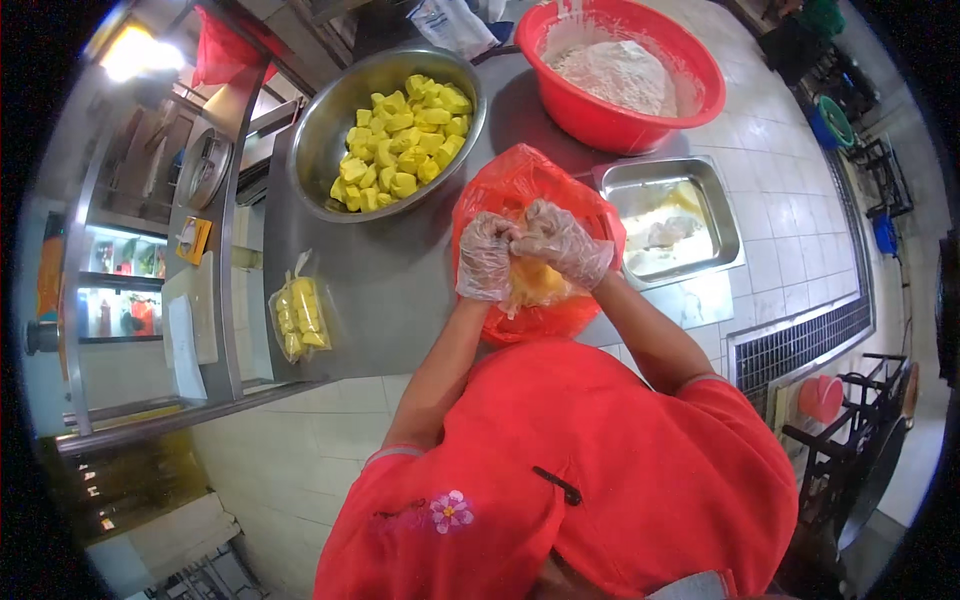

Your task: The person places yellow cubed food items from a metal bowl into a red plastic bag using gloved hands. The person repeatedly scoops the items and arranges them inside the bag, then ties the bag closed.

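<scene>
Both my hands wear clear plastic gloves and meet over an open red plastic bag [525, 176] at the table's near edge. My left hand [484, 255] has its fingers bent at the bag's middle, touching my right hand [562, 244], whose fingers are curled too. What the fingertips pinch is too small to tell. Beneath them a clear plastic bag with something yellowish [544, 285] lies inside the red bag. Beyond, at the left, a steel bowl [315, 161] holds many yellow chunks [405, 139].
A red basin [622, 124] of white flour-like powder [619, 71] stands at the back right. Near my right hand is a steel tray [727, 225] with some liquid and a pale lump. A clear bag of yellow pieces [304, 315] lies at the left on the grey table [375, 277].
</scene>
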`<move>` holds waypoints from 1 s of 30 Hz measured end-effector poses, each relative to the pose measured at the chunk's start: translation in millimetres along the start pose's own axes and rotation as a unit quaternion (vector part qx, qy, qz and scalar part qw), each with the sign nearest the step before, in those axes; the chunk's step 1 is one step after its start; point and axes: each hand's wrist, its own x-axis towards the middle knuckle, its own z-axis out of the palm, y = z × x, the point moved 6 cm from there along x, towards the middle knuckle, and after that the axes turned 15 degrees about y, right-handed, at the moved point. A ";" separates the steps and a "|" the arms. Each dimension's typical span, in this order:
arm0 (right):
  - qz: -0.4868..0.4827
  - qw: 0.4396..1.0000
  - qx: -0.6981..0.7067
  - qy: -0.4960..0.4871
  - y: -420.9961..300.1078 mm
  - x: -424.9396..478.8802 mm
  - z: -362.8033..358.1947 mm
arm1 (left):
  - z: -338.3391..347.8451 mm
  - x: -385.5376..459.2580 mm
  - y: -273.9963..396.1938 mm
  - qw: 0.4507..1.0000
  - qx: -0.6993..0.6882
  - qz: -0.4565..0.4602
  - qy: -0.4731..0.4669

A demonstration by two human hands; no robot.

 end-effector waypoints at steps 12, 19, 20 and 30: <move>0.089 0.977 0.190 0.045 9.7 -0.9 1.5 | 14.0 12.4 10.7 0.944 0.027 -0.051 -0.325; -0.027 0.999 0.028 -0.035 7.2 0.0 2.6 | 0.8 11.2 4.9 0.930 0.043 0.060 -0.361; -0.017 0.998 0.046 -0.049 2.9 -2.3 -2.8 | -4.0 17.3 14.1 0.893 0.100 0.218 -0.381; -0.382 0.897 -0.195 0.105 -28.0 2.4 -11.0 | -5.9 4.1 -31.1 0.930 -0.284 -0.229 -0.044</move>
